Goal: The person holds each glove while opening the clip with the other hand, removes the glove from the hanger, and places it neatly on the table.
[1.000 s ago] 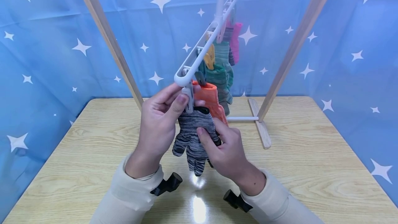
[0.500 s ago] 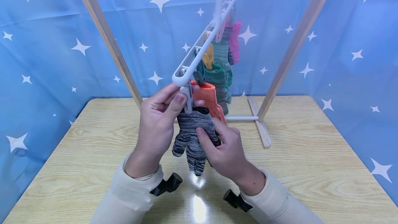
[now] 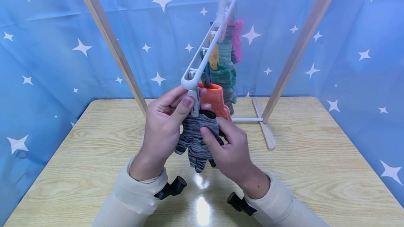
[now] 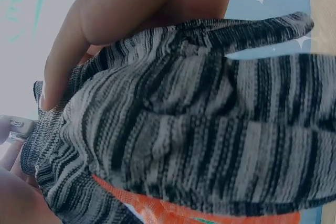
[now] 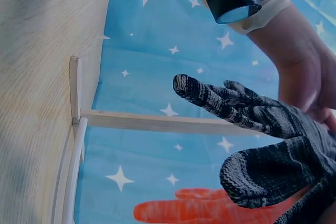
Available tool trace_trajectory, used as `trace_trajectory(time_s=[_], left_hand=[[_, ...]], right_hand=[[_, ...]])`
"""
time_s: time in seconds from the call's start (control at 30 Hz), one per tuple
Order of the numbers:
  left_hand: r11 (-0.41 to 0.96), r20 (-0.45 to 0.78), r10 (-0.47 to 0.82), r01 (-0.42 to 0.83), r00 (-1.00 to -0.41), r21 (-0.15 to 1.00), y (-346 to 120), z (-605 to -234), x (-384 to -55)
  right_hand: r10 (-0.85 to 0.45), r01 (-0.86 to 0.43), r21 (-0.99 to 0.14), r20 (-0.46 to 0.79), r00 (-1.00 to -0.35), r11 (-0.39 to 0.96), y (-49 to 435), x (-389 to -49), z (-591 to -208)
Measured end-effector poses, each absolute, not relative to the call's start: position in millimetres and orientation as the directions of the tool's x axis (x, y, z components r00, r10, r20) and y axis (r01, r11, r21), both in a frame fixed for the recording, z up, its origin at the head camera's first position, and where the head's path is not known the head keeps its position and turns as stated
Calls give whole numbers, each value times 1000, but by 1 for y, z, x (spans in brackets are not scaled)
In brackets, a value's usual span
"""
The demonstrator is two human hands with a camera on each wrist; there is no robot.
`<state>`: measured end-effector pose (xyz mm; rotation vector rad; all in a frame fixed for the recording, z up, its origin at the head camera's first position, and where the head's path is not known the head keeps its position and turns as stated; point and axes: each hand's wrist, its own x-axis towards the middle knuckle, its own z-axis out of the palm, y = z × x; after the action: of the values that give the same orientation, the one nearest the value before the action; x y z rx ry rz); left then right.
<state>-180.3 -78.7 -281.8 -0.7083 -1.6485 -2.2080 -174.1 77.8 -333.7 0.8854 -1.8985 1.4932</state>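
Note:
My left hand pinches a grey clothespin between thumb and fingers, just under the near end of a white clip hanger. The pin's lower end overlaps the cuff of a black-and-grey striped knit glove, which hangs fingers down. Lower on that glove, the thumb of my right hand lies on the front, with the other fingers behind its edge. In the left wrist view, the striped glove fills the middle. The right wrist view has the glove's fingers in side view.
An orange glove hangs right behind the striped one, followed by green gloves and a pink one. A yellow clothespin holds a green glove. Wooden posts stand at both sides, and a white bar runs low behind.
The hanger's near end has swung slightly right, and my left hand with the clothespin has shifted right with it. The striped glove's fingertips sit a bit higher. Both hands keep their hold.

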Motion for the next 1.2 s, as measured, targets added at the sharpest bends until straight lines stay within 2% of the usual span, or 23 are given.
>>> trace_trajectory(time_s=[0.47,0.87,1.2], left_hand=[[-294,538,38,505,-842,812,-78,-282,-180],[-376,526,33,477,-850,794,-76,-282,-180],[-385,542,27,491,-840,781,-77,-282,-182]], right_hand=[[-114,-793,-579,789,-604,191,78,-173,-335],[-130,-799,-566,793,-595,202,78,-174,-334],[-130,-792,-570,787,-603,220,79,-174,-335]])
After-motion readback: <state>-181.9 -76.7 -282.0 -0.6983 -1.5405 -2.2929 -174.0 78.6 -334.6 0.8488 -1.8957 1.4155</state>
